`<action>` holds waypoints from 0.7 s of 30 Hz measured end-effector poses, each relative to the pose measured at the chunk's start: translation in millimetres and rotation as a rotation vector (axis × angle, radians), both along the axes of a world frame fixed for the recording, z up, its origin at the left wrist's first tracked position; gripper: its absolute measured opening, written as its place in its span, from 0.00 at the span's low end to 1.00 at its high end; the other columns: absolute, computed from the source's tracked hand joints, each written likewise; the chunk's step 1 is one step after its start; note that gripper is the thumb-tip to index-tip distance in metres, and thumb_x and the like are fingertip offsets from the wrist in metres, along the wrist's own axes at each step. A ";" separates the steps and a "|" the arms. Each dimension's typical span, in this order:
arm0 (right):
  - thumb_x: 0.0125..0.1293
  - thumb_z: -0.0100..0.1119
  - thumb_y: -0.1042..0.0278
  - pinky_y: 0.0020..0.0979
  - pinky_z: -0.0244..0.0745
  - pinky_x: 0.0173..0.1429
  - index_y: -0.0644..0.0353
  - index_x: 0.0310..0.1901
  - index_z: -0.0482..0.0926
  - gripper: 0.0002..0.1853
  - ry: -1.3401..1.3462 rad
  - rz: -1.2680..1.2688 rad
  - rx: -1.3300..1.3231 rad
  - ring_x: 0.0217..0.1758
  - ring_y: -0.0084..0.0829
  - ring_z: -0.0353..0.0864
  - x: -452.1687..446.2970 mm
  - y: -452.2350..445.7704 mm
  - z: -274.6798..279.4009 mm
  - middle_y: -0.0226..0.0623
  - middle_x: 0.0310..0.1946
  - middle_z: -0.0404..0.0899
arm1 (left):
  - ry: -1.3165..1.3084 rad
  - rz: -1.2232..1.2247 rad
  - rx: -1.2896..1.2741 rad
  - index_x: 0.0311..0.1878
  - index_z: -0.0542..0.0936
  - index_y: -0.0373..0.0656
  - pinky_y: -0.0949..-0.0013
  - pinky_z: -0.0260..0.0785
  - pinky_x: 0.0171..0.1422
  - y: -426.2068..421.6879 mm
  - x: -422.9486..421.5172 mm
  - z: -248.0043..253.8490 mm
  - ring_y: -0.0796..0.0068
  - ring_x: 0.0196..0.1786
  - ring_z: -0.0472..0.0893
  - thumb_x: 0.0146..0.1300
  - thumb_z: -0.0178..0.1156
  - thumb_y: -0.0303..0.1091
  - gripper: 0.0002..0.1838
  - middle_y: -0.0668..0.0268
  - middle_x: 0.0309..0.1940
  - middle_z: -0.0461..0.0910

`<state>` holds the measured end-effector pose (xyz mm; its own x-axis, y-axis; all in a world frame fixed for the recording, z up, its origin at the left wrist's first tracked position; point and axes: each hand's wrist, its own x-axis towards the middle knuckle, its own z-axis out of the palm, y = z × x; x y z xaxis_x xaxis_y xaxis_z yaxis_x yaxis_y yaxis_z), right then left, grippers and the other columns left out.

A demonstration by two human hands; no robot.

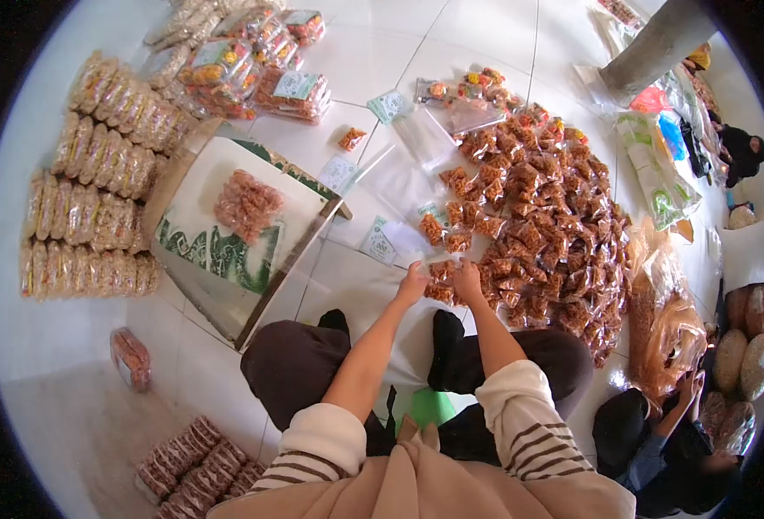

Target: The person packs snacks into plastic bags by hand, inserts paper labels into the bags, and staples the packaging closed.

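Note:
My left hand (413, 284) and my right hand (467, 282) are in front of me, at the near left edge of a large heap of small clear packets (555, 225) with reddish-brown pieces in them. One small packet (440, 282) lies between my hands, and the fingers of both are closed at its sides. Just beyond are a few more packets and some flat clear bags (399, 182). Green-and-white printed cards (378, 240) lie left of my hands on the white tiles. Exact finger contact is too small to make out.
To the left, a low table (193, 195) holds a bag of reddish pieces (248, 205). Stacked long packs (96, 233) line the far left. A grey pillar (659, 52) rises at upper right. Another person (659, 450) sits at lower right, near a large brown plastic bag (663, 320).

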<state>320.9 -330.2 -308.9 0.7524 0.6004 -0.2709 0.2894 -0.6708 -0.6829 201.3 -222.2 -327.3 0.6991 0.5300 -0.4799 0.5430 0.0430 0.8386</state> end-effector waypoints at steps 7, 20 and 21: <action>0.46 0.64 0.71 0.37 0.70 0.48 0.64 0.56 0.57 0.35 0.055 -0.237 0.167 0.48 0.41 0.69 -9.3 29.3 -41.9 0.49 0.40 0.70 | -0.193 0.508 -0.168 0.54 0.63 0.40 0.65 0.66 0.48 -17.4 34.4 -78.8 0.65 0.43 0.74 0.49 0.63 0.32 0.29 0.55 0.41 0.73; 0.50 0.64 0.64 0.32 0.71 0.40 0.62 0.51 0.63 0.28 0.469 -0.228 0.229 0.39 0.36 0.75 -12.5 46.6 25.2 0.42 0.33 0.74 | -0.298 0.672 -0.510 0.43 0.67 0.47 0.72 0.69 0.40 18.5 24.5 35.3 0.79 0.40 0.75 0.54 0.62 0.43 0.19 0.71 0.37 0.73; 0.50 0.64 0.64 0.32 0.71 0.40 0.62 0.51 0.63 0.28 0.468 -0.229 0.229 0.39 0.36 0.75 -20.3 39.1 22.1 0.42 0.33 0.74 | -0.298 0.671 -0.510 0.43 0.67 0.47 0.72 0.69 0.40 16.5 19.5 40.7 0.79 0.40 0.75 0.54 0.62 0.43 0.19 0.71 0.37 0.73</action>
